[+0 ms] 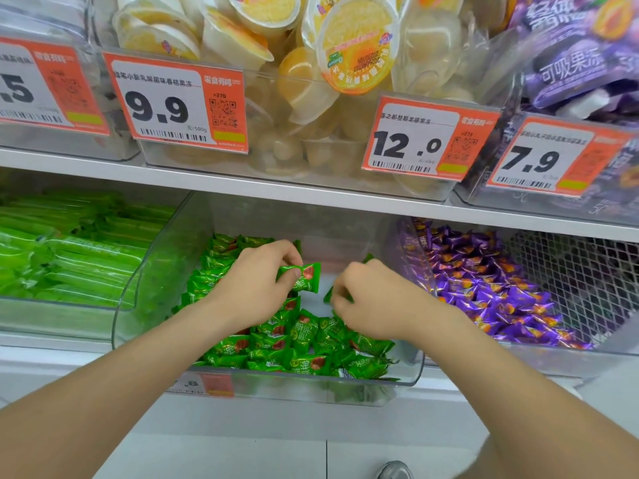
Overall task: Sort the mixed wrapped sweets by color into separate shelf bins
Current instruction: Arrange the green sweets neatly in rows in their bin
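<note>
- Green sweet (304,277) is up in the air, pinched at its left end between thumb and forefinger of the left hand (256,285).
- Its long axis runs roughly left to right, free end pointing toward the right hand (366,299), above the bare middle of the clear bin (311,388).
- The right hand is just beside it, fingers bunched round a second green sweet (330,296) that is mostly hidden.
- The green pile (294,347) banks along the bin's front edge and left side, under both hands, so by my read a straight drop lands the colour right.
- Purple sweets (484,288) fill the next bin past the right wall, and the right hand is nearer to them.
- Green sticks (69,257) lie in the left bin, with jelly cups (311,81) and price tags (179,102) on the shelf above.
</note>
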